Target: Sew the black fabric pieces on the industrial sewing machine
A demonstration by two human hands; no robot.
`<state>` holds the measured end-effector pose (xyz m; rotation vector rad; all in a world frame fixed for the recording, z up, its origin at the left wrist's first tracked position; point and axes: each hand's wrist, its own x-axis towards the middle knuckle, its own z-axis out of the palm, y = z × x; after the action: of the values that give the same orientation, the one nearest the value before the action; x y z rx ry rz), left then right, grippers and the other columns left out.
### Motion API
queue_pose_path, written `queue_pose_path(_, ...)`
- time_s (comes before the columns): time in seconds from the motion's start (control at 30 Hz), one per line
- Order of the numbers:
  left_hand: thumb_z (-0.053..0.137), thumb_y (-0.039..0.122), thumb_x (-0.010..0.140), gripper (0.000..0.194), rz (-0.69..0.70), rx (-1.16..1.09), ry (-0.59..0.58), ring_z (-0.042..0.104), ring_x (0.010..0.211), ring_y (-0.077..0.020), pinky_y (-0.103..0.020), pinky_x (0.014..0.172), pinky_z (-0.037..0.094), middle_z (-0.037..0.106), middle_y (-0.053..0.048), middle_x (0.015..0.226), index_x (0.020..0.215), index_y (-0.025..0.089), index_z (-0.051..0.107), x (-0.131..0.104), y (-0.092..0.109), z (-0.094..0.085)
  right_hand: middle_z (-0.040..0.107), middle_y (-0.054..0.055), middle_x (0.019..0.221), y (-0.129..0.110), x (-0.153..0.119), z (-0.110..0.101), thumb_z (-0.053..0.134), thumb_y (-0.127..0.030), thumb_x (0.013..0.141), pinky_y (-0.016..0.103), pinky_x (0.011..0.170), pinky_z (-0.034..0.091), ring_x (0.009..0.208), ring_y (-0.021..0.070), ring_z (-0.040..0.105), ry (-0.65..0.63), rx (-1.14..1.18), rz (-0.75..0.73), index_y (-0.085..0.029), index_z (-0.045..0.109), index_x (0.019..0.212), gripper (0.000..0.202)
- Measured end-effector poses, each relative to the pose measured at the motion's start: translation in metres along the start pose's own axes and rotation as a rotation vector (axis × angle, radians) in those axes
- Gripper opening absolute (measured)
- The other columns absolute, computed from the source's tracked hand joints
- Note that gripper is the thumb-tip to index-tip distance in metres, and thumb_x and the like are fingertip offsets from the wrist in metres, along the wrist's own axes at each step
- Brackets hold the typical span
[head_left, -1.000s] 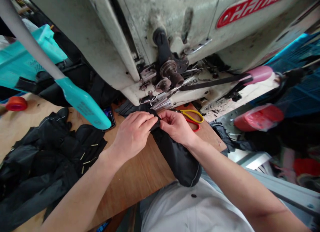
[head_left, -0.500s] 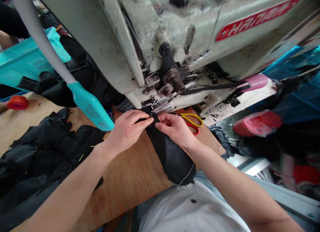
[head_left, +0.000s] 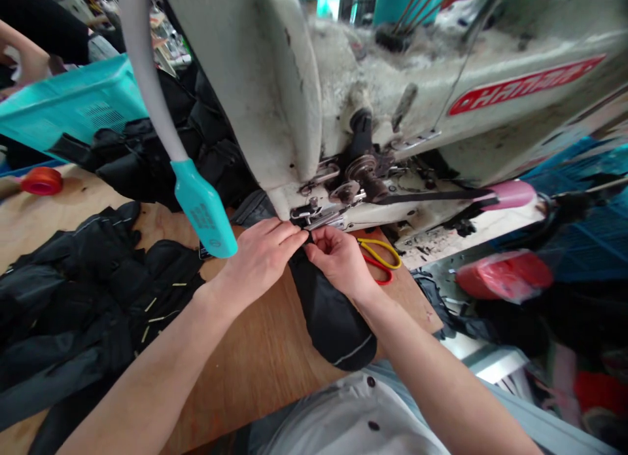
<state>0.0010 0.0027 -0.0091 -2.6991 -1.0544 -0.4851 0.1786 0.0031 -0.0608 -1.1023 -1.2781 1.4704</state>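
Note:
A black fabric piece [head_left: 333, 314] with a rounded end and a thin grey piping line lies over the table edge towards my lap. Its far end is at the sewing machine's [head_left: 338, 209] presser area. My left hand [head_left: 267, 249] presses that end from the left, fingers together and pointing right. From the other side my right hand [head_left: 338, 255] pinches the fabric's edge between thumb and fingers. My fingertips nearly meet just below the needle area, where they cover part of the cloth. Scissors with yellow and red handles [head_left: 380, 252] lie right of my right hand.
Black sewn pieces [head_left: 93, 291] are heaped on the wooden table [head_left: 245, 363] at left. A lamp with a turquoise head [head_left: 203, 209] hangs near my left hand. Behind are a turquoise crate [head_left: 73, 105], an orange tape roll [head_left: 42, 180] and another person's arm [head_left: 24, 49].
The view has shifted, so the machine appears lower and further right. Both hands keep hold of the fabric, whose far end now sits closer under the presser area.

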Motion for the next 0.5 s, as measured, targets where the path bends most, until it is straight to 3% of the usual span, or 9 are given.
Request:
queue_pose_path(0.3,0.054,0.015,0.097,0.018,-0.071,0.083,0.080,0.063,0.080,-0.0221,-0.036,0.070,0.052,0.071,-0.004,0.087,0.102,0.014,0.071,0.007,0.010,0.005,0.048,-0.005,0.065,0.002,0.001,-0.001,0.070,-0.027,0.078,0.026,0.052,0.028,0.058,0.0104,0.036,0.000,-0.031,-0.057,-0.018,0.060,0.082,0.014)
queue_pose_path(0.5,0.065,0.014,0.092,0.012,-0.092,-0.018,0.252,0.063,0.090,-0.0211,-0.036,0.082,0.052,0.074,-0.004,0.098,0.102,0.017,0.072,-0.003,-0.001,0.014,0.052,-0.004,0.068,0.001,-0.002,-0.003,0.076,-0.039,0.077,0.025,0.053,0.031,0.060,0.0114,0.040,-0.030,0.061,-0.005,-0.018,0.062,0.086,0.027)
